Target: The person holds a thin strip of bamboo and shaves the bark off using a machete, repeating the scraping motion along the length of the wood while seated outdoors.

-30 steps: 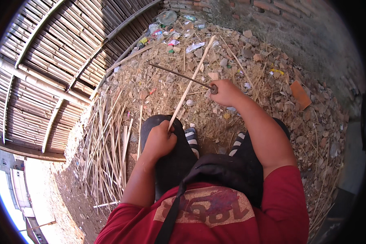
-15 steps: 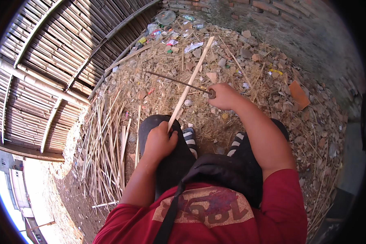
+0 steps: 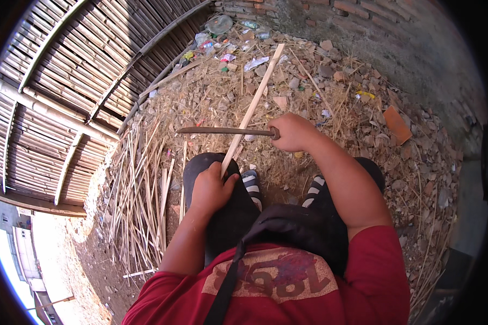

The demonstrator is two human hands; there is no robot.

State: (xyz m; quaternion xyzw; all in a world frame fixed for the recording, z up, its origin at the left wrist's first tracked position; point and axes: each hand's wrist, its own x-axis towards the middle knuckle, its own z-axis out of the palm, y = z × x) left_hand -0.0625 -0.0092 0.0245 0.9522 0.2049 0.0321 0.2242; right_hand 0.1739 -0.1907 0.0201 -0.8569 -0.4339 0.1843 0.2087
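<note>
A long pale bamboo strip slants up and away from my left knee. My left hand is closed around its near end, resting over the knee. In my right hand is the handle of a long dark knife, its blade pointing left. The blade crosses the strip a little above my left hand; whether it touches the strip or only passes over it I cannot tell. My right fingers wrap the handle and hide most of it.
Beside my left leg lies a pile of thin bamboo strips. Rubble and dry straw cover the ground, with plastic litter at the far end. A bamboo slat wall stands left, a brick wall right. An orange tile piece lies right.
The knife has come nearer to me along the strip, and its blade has swung from slanting to nearly level. My left hand stays on the strip, which has shifted slightly.
</note>
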